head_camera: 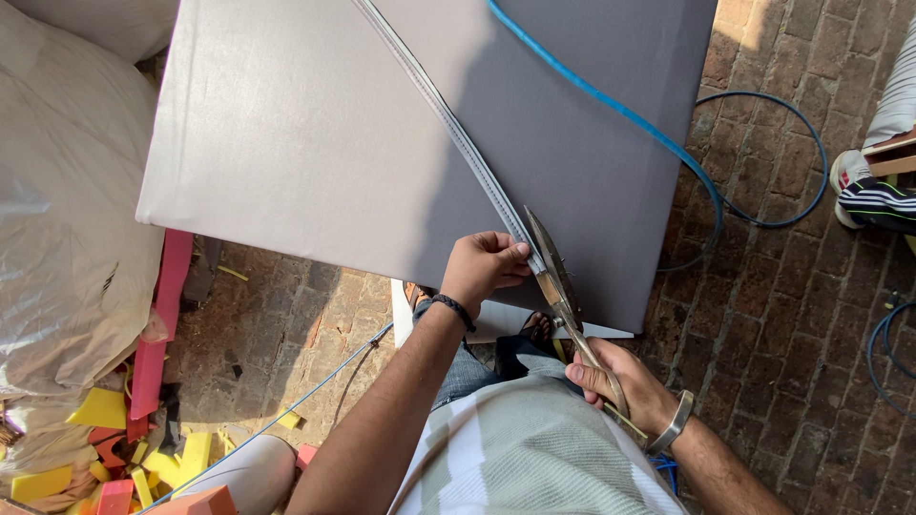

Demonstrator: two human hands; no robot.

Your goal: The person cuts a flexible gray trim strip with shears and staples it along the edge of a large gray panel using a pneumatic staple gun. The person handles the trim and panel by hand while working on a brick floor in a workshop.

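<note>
Head view: long grey piped fabric strip running up-left from both grips;
Left hand: pinching strip end, nearer;
Right hand: closed round metal shears, blades parted along strip.

Outdoor floor of reddish-brown brick paving in strong sunlight with sharp shadows. Yellow, pink and orange foam scraps litter the lower left beside pale plastic-wrapped bundles. Blue hose loops across the bricks at right.

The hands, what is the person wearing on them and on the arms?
Both arms are bare, no sleeves showing. The left hand has a thin dark band round its wrist. The right hand has a wide, shiny metal bangle round its wrist. No gloves, no rings that can be seen.
</note>
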